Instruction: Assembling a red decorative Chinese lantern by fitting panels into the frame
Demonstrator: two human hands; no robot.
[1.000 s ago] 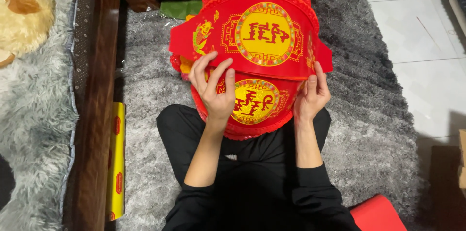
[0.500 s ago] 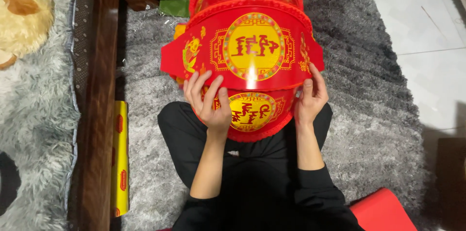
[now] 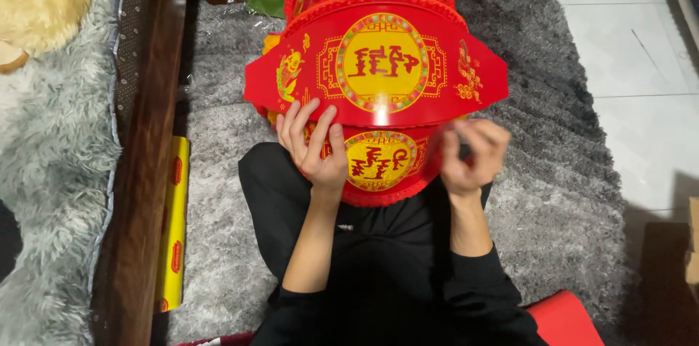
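Paper panels of a red-and-gold folding lantern (image 3: 378, 77) are fanning out above the person's lap, and both hands are working at its lower edge. The left hand (image 3: 314, 146) is lying with fingers spread flat against the lowest panel, thumb tucked behind, so this grip is closed loosely on the paper rather than pinching it hard. The right hand (image 3: 472, 155) is blurred; its fingers are curling in beside the same panel's far edge, but whether they are actually holding it I cannot tell. Above both grips the wide middle panel is jutting out sideways, and another panel is rising beyond it, unsupported. Judging from this, the likeliest trouble is the tall stack tipping away from the grips, since only the bottom is being held. Thin card could crease or tear where the left fingers are pressing, if the two hands are pulling unevenly. Below the grips the grey shag rug (image 3: 553, 193) is lying close, so a dropped lantern would probably be landing softly; the dark wooden frame (image 3: 145, 171), off to the left, is the harder thing to be knocking against.
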